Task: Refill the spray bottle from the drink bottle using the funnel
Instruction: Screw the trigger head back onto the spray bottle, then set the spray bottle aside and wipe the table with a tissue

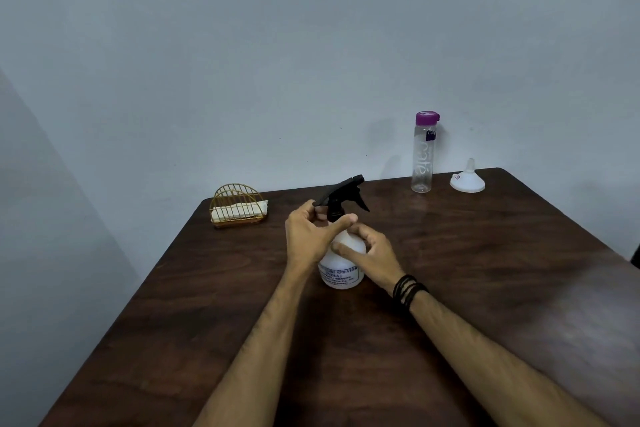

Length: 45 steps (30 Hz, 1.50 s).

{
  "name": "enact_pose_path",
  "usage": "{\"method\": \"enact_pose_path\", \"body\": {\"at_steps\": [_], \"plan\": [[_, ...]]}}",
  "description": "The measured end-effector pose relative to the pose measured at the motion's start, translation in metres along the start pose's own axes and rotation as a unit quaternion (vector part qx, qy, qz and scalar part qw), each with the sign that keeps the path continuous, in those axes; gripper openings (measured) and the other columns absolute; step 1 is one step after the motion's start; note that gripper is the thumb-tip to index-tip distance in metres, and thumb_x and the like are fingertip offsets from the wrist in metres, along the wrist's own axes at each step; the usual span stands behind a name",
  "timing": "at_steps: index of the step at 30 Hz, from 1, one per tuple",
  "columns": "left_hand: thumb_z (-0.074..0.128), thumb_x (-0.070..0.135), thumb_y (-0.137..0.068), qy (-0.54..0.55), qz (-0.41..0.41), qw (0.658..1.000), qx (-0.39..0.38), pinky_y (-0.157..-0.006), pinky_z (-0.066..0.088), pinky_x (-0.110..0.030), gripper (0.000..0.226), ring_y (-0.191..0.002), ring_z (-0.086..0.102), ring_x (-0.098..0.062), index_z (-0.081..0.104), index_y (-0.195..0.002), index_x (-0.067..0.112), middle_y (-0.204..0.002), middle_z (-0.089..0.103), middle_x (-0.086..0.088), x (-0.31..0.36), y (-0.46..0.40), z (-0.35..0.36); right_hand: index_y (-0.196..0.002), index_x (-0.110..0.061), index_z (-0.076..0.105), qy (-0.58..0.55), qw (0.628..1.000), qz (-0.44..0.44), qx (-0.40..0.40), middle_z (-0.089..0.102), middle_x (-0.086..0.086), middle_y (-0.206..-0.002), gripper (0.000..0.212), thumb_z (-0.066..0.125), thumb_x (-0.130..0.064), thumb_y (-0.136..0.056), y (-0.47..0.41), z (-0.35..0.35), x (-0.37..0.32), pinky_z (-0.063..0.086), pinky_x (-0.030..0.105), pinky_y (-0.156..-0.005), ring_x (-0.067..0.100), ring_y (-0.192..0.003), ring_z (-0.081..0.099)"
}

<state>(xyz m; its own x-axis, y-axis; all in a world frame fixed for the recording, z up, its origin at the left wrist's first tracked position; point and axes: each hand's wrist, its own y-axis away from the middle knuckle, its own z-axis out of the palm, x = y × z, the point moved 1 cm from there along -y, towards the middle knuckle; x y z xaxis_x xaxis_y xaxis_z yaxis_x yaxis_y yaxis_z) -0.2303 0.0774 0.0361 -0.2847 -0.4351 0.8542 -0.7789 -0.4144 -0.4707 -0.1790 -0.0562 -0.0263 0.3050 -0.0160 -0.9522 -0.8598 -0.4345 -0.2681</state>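
A white spray bottle (pixel 341 274) with a black trigger head (pixel 343 192) stands upright near the middle of the dark wooden table (pixel 485 270). My left hand (pixel 310 234) grips the black neck just under the trigger head. My right hand (pixel 370 253) wraps the bottle's white shoulder and holds it. A clear drink bottle (pixel 423 156) with a purple cap stands closed at the table's far edge by the wall. To its right a white funnel (pixel 467 178) rests upside down, spout pointing up.
A gold wire holder (pixel 238 206) with white napkins sits at the far left corner of the table. A pale wall runs behind the table's far edge. A black cord band circles my right wrist (pixel 408 289).
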Motion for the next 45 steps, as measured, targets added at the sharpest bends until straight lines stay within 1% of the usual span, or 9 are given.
{"method": "enact_pose_path", "body": {"at_steps": [3, 17, 21, 23, 25, 31, 35, 40, 45], "plan": [[0.093, 0.033, -0.066, 0.016, -0.007, 0.999, 0.030, -0.059, 0.049, -0.018, 0.034, -0.063, 0.059, -0.001, 0.065, -0.072, 0.014, -0.067, 0.062, 0.009, 0.000, 0.005, 0.009, -0.117, -0.028, 0.066, 0.017, 1.000, -0.003, -0.004, 0.071, -0.005, -0.114, 0.066, 0.077, -0.070, -0.067, 0.002, 0.003, 0.000, 0.058, 0.045, -0.092, 0.013, -0.107, 0.068], [0.088, 0.031, -0.073, 0.026, 0.043, 0.998, -0.032, -0.077, 0.059, -0.030, 0.032, -0.087, 0.073, -0.013, 0.074, -0.094, 0.011, -0.086, 0.076, 0.000, 0.001, 0.000, 0.001, -0.119, -0.017, 0.070, -0.035, 0.996, 0.040, -0.068, 0.074, 0.001, -0.117, 0.036, 0.076, -0.031, -0.087, 0.001, -0.005, -0.016, 0.049, 0.045, -0.106, 0.015, -0.113, 0.068], [0.087, 0.042, -0.069, 0.037, 0.016, 0.998, -0.045, -0.074, 0.057, -0.027, 0.037, -0.086, 0.072, -0.013, 0.074, -0.093, 0.017, -0.086, 0.075, 0.002, -0.002, 0.004, -0.002, -0.125, -0.021, 0.066, -0.010, 0.997, 0.030, -0.074, 0.071, 0.000, -0.122, 0.050, 0.077, -0.044, -0.082, 0.007, -0.005, -0.018, 0.051, 0.047, -0.103, 0.016, -0.115, 0.067], [0.085, 0.030, -0.077, 0.052, -0.014, 0.996, -0.069, -0.074, 0.054, -0.026, 0.023, -0.084, 0.069, -0.010, 0.072, -0.091, 0.019, -0.085, 0.073, 0.004, -0.009, 0.009, -0.004, -0.135, -0.030, 0.055, 0.019, 0.998, 0.012, -0.050, 0.062, -0.006, -0.134, 0.070, 0.078, -0.054, -0.074, 0.011, -0.005, -0.014, 0.051, 0.043, -0.104, 0.011, -0.123, 0.060], [0.079, 0.024, -0.084, 0.057, -0.041, 0.990, -0.121, -0.079, 0.055, -0.034, 0.015, -0.090, 0.070, -0.015, 0.070, -0.094, 0.018, -0.090, 0.074, 0.001, -0.021, 0.016, -0.004, -0.143, -0.030, 0.042, 0.005, 1.000, -0.005, 0.006, 0.050, -0.008, -0.144, 0.080, 0.074, -0.049, -0.072, 0.015, -0.008, -0.009, 0.048, 0.037, -0.106, 0.009, -0.127, 0.052], [0.080, 0.035, -0.072, 0.060, -0.091, 0.981, -0.162, -0.092, 0.053, -0.056, 0.045, -0.104, 0.066, -0.032, 0.059, -0.104, 0.011, -0.106, 0.069, -0.010, -0.038, 0.025, 0.002, -0.148, -0.024, 0.033, -0.011, 0.988, -0.065, 0.143, 0.039, -0.006, -0.149, 0.089, 0.068, -0.055, -0.072, 0.018, -0.015, -0.031, 0.037, 0.024, -0.108, 0.008, -0.133, 0.043], [0.086, 0.030, -0.072, 0.038, -0.098, 0.978, -0.181, -0.087, 0.058, -0.041, 0.050, -0.107, 0.066, -0.020, 0.058, -0.108, 0.010, -0.109, 0.068, -0.008, -0.037, 0.019, 0.007, -0.151, -0.027, 0.028, 0.042, 0.990, -0.060, 0.118, 0.034, -0.011, -0.152, 0.103, 0.078, -0.060, -0.069, 0.012, -0.005, -0.051, 0.032, 0.016, -0.106, 0.003, -0.136, 0.037], [0.077, 0.045, -0.071, 0.026, -0.066, 0.979, -0.192, -0.091, 0.050, -0.017, 0.049, -0.115, 0.056, -0.006, 0.059, -0.117, 0.047, -0.125, 0.053, 0.001, -0.032, 0.037, 0.028, -0.144, -0.020, 0.036, 0.084, 0.992, -0.011, 0.097, 0.049, -0.004, -0.143, 0.081, 0.082, -0.038, -0.079, 0.000, 0.004, -0.060, 0.039, 0.022, -0.097, 0.006, -0.126, 0.049], [0.082, 0.046, -0.072, -0.003, -0.114, 0.972, -0.207, -0.087, 0.052, -0.020, 0.073, -0.111, 0.060, -0.007, 0.047, -0.134, 0.031, -0.124, 0.059, 0.010, -0.034, 0.043, 0.034, -0.119, -0.024, 0.047, 0.067, 0.997, 0.015, 0.044, 0.062, 0.002, -0.116, 0.052, 0.074, -0.017, -0.076, -0.006, -0.008, -0.061, 0.051, 0.050, -0.097, 0.026, -0.105, 0.063]]}}
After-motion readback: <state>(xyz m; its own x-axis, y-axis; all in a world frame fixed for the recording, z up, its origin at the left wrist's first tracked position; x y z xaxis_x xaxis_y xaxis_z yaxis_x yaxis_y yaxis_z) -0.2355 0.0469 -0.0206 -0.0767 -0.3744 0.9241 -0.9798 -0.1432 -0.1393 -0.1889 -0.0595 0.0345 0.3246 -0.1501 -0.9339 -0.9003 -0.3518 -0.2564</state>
